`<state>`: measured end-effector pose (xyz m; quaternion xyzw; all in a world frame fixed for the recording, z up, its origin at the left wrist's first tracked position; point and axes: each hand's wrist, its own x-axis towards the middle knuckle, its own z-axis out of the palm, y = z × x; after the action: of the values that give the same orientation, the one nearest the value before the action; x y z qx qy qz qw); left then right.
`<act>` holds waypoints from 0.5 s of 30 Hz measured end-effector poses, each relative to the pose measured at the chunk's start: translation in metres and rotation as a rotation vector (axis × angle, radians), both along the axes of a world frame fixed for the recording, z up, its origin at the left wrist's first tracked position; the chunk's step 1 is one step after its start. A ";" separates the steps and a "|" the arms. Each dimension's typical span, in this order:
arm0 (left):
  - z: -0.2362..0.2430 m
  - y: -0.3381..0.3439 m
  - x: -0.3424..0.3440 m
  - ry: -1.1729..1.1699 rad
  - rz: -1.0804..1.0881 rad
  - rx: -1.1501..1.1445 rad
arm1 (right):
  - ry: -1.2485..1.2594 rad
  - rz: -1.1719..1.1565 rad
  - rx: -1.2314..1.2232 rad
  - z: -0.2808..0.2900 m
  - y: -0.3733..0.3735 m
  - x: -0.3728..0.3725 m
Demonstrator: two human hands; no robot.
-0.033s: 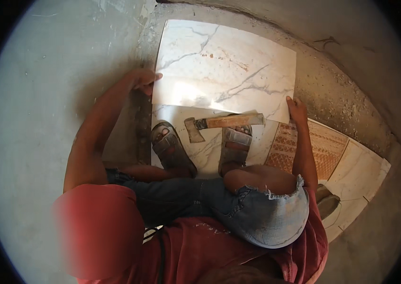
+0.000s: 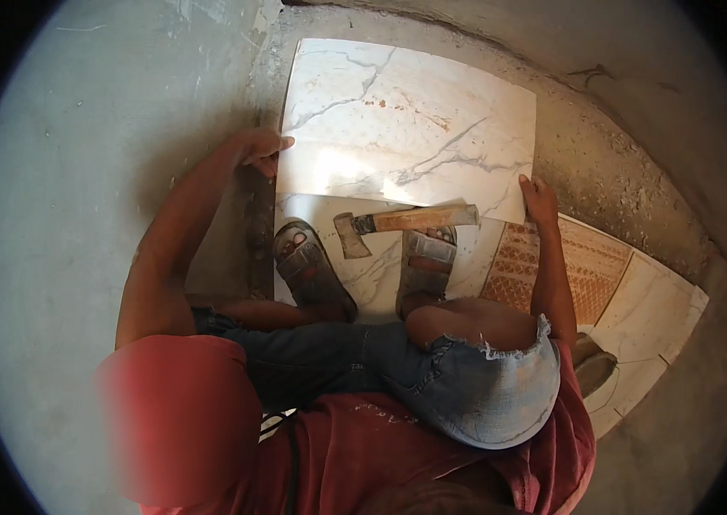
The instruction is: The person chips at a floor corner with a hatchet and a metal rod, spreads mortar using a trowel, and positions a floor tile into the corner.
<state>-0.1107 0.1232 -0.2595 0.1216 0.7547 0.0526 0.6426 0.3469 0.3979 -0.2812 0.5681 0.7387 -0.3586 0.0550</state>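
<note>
Head view: left hand, right hand each grip marble tile edge; hatchet below.

Counted in view: one hatchet with a wooden handle; two sandals, left and right; two hands, left and right; one large marbled tile being held; one patterned orange tile.

A building site, floor tiling under way: bare cement floor, loose marble-look tiles (one patterned orange), a hatchet.
</note>
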 end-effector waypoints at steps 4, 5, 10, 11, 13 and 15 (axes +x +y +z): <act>-0.009 -0.005 0.003 -0.061 -0.042 0.038 | -0.059 0.121 0.119 -0.022 0.008 0.025; -0.013 -0.009 0.002 -0.057 -0.024 0.070 | -0.086 0.097 0.095 -0.023 0.009 0.025; -0.009 -0.009 0.000 -0.029 -0.053 0.090 | 0.053 0.214 0.245 0.015 -0.015 0.010; -0.008 -0.011 -0.002 -0.034 -0.023 0.053 | 0.182 0.258 0.195 0.036 -0.030 -0.005; -0.008 -0.002 0.004 -0.065 -0.004 0.025 | 0.277 0.388 0.132 0.053 -0.068 -0.023; 0.000 0.002 0.008 -0.086 -0.025 0.032 | 0.384 0.544 0.066 0.043 -0.102 -0.034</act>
<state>-0.1028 0.1253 -0.2599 0.1390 0.7237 0.0619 0.6731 0.3126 0.2957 -0.2386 0.2738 0.8713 -0.4071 -0.0098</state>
